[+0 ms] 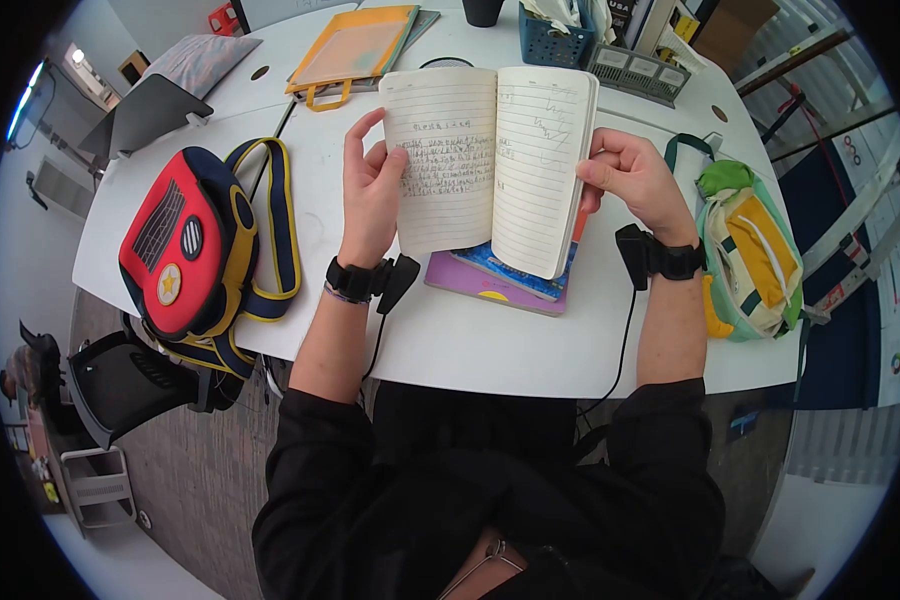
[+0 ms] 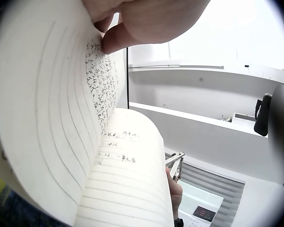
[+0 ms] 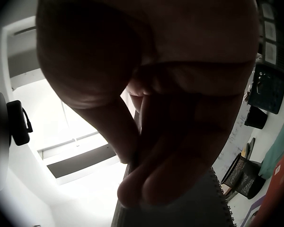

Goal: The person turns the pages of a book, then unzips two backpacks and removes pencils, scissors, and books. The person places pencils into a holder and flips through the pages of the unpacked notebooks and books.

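A lined notebook (image 1: 445, 215) is held open over the table, with dense handwriting on its left page and sparser writing on the right. My left hand (image 1: 370, 205) grips its left edge, thumb on the page. In the left wrist view, that thumb (image 2: 120, 40) presses beside the handwritten lines. The right edge is pinched between thumb and fingers of my right hand (image 1: 635, 180). Seen from the right wrist, the right hand (image 3: 180, 94) is dark and covers much of the notebook. Beneath the notebook lie a purple book (image 1: 490, 292) and a blue book (image 1: 540, 285), partly hidden.
On the left stands a red and navy bag (image 1: 185, 250) with a looped strap. A green, yellow and cream backpack (image 1: 755, 250) lies at the right edge. Toward the back are an orange folder (image 1: 355, 45), a blue basket (image 1: 550, 45) and a grey rack (image 1: 635, 75).
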{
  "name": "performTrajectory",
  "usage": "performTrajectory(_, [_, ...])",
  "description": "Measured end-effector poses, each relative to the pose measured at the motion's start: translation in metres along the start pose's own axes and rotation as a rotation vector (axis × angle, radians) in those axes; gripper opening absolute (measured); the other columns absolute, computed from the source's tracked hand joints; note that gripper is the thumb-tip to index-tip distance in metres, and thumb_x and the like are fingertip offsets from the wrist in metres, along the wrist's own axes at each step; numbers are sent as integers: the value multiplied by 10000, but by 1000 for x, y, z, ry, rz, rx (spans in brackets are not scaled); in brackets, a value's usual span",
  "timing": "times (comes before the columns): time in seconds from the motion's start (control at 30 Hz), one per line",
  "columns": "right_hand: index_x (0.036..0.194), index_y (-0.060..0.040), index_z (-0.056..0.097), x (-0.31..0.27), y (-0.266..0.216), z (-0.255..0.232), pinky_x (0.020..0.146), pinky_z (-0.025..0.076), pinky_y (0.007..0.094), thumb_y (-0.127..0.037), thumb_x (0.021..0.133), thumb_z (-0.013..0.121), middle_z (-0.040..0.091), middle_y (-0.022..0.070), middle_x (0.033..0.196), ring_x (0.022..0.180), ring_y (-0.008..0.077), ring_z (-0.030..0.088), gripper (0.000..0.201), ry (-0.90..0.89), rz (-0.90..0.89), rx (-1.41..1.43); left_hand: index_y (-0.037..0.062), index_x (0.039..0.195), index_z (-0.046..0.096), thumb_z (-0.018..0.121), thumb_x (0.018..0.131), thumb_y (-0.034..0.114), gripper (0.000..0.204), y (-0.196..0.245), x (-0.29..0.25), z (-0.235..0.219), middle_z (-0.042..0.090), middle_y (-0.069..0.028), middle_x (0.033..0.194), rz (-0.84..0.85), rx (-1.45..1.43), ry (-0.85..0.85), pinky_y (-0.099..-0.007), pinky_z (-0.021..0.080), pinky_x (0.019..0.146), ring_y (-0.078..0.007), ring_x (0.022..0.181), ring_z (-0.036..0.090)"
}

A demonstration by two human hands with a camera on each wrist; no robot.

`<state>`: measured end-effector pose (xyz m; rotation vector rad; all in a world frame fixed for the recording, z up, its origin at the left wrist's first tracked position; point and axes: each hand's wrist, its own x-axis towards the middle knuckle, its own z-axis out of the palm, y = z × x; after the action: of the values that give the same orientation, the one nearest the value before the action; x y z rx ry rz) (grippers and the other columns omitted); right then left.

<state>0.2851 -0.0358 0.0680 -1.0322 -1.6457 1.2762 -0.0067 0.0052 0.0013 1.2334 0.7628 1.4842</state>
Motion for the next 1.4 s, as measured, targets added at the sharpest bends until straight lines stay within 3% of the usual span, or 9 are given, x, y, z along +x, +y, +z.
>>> performTrajectory(0.4, [986, 43, 634, -2, -3, -4, 622, 524, 231, -135, 903, 610, 682, 86, 785, 645, 109, 638, 198, -20, 62, -141, 76, 1406, 286, 456, 941, 3, 501, 1, -1, 0, 613, -161, 1130, -16, 14, -17, -294, 485, 874, -142, 1000, 585])
performTrajectory(1.03, [969, 36, 632, 6, 9, 6, 650, 524, 251, -133, 907, 624, 676, 80, 802, 686, 130, 646, 180, -83, -27, 48, 73, 1399, 289, 448, 958, 7, 473, 1, -1, 1, 623, -119, 1103, -14, -25, -20, -274, 506, 821, -127, 943, 601])
performTrajectory(1.1, [967, 35, 633, 5, 9, 4, 649, 521, 249, -133, 907, 622, 676, 78, 800, 685, 127, 643, 179, -79, -28, 43, 32, 1308, 421, 450, 994, 108, 324, 1, -1, 2, 637, -112, 1080, -35, -112, 36, -266, 498, 819, -126, 955, 603])
performTrajectory(1.2, [967, 33, 635, 3, 7, -1, 647, 516, 245, -139, 907, 620, 677, 74, 796, 683, 123, 640, 183, -66, -28, -3, -6, 1184, 524, 427, 1020, 220, 295, -2, 1, -4, 638, -91, 1056, -31, -202, -9, -255, 489, 817, -118, 933, 601])
performTrajectory(1.4, [969, 31, 639, -3, 4, -14, 646, 509, 237, -147, 904, 619, 674, 66, 790, 667, 115, 629, 191, -19, -7, -66, -18, 1054, 579, 446, 1014, 250, 302, -1, 1, -8, 639, -76, 1028, -89, -177, -27, -261, 484, 789, -111, 925, 598])
